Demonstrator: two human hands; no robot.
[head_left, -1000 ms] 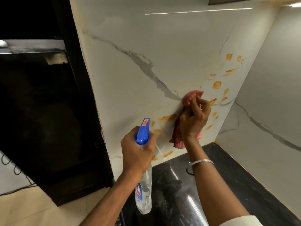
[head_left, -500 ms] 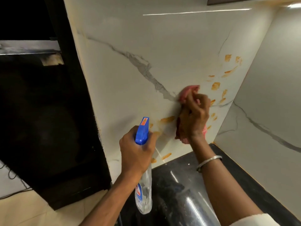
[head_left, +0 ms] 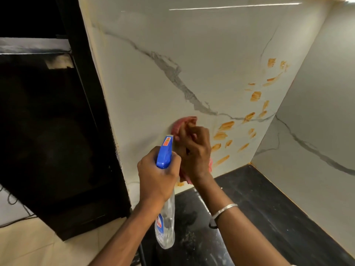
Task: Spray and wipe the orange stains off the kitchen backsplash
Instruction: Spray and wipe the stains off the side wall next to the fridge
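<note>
Rightward, orange stains (head_left: 255, 96) on marble backsplash (head_left: 211, 54).

Right hand (head_left: 194, 152) is sliding pink cloth (head_left: 184, 122) leftward along backsplash (head_left: 153, 83), nearing spray bottle (head_left: 164, 153) and uncovering orange stains (head_left: 226, 125).

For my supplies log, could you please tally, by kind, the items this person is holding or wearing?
spray bottle, in left hand: 1
pink cloth, in right hand: 1
metal bangle, on right wrist: 1
Total: 3
</note>
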